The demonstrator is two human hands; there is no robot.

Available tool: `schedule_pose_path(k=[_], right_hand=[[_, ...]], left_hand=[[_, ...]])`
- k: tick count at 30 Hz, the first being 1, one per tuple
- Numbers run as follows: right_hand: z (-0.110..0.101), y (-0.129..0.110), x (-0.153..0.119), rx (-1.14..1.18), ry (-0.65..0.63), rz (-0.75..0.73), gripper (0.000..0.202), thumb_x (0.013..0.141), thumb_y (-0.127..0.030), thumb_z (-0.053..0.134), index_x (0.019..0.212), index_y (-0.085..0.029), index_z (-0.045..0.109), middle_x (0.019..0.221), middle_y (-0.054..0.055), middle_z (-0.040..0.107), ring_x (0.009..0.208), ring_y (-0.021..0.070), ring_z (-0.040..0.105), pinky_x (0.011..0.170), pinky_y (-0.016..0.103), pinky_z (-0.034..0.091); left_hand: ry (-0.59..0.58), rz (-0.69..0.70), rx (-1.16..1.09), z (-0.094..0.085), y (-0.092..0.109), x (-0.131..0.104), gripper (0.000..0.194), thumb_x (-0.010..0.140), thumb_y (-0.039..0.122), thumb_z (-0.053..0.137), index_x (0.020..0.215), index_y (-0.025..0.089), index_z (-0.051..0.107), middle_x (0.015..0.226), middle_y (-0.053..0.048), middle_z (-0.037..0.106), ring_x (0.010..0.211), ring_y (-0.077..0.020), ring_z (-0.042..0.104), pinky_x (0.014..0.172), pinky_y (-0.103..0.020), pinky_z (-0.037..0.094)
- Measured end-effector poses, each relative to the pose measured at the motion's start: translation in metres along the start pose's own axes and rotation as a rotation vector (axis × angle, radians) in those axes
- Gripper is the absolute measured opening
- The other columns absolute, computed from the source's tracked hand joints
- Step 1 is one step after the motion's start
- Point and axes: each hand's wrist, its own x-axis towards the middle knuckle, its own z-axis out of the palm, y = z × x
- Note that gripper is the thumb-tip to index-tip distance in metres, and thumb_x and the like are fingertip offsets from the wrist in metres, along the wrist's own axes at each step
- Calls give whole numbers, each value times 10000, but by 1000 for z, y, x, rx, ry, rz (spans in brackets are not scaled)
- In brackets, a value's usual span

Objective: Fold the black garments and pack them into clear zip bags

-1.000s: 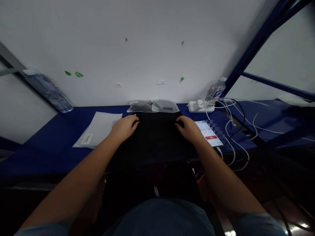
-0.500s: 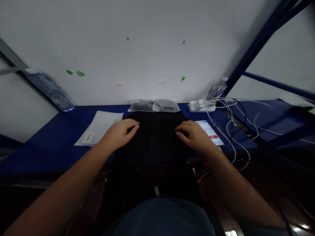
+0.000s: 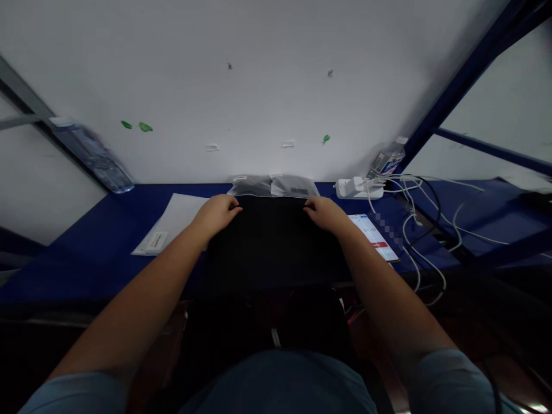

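Observation:
A black cloth (image 3: 271, 247), apparently a folded piece of fabric, lies flat on the blue table directly before me. At its far left corner my left hand (image 3: 219, 214) is closed, thumb and fingers pinching the cloth's edge. My right hand (image 3: 324, 213) pinches the far right corner in the same way. Two plastic bags sit just beyond the cloth: a greyish bag (image 3: 251, 186) and a paler bag (image 3: 293, 186), both against the wall. The dark surface hides any folds or details.
A white plastic packet (image 3: 172, 221) with a label lies left, and a large bottle (image 3: 92, 152) leans behind it. Right are a phone (image 3: 374, 237), a power strip (image 3: 360, 188), tangled white cables (image 3: 411, 241) and a small bottle (image 3: 388, 158). The blue table (image 3: 86, 247) meets the wall.
Both hands have moved away from me to the cloth's far corners, their fingers closing on its edge. The camera view has shifted slightly.

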Motion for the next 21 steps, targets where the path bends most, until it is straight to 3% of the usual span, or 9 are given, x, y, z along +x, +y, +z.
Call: schedule_pose_path(k=[3,5,10,14,17,21], right_hand=[[-3,-5,11,-6,157,-11,248,975,-246,504,1105,-165,698,1110,135,718,1051,277,648,916,394,507],[-1,-12,17,-42,182,-19,271,972,-241,503,1149,-152,687,1161,154,690,1103,299,625,956,425,498],[17,-33,0,-85,121,-72,478,937,-231,542,1391,-86,570,1401,220,549,1314,339,509,1097,454,427],[30,-41,-32,-74,6,-172,528,997,-317,452,1493,-139,485,1567,185,434,1466,328,368,1197,497,314],[34,-37,-47,-134,-32,-105,614,1003,-490,447,1543,-199,415,1623,146,365,1520,353,266,1215,581,235],[36,-27,-51,-141,-46,13,726,976,-633,419,1577,-231,351,1649,120,319,1533,374,225,1210,621,209]], left_hand=[[108,-50,15,-10,-2,9,222,943,330,562,1018,192,719,1001,-108,738,986,-273,677,905,-411,522],[132,-64,39,-12,0,13,254,951,316,554,1088,162,702,1078,-136,721,1072,-298,658,977,-438,503],[73,86,54,11,29,-2,384,974,269,496,1305,101,593,1341,-186,614,1270,-305,568,1106,-431,437],[-36,178,75,40,46,-24,538,1025,404,419,1426,53,491,1525,-221,473,1438,-322,427,1193,-434,337],[-61,176,94,52,45,-33,663,1021,511,398,1512,65,388,1585,-226,390,1488,-348,349,1211,-478,293],[-94,167,110,51,43,-36,711,1025,557,343,1537,65,357,1608,-223,348,1507,-326,319,1224,-455,267]])
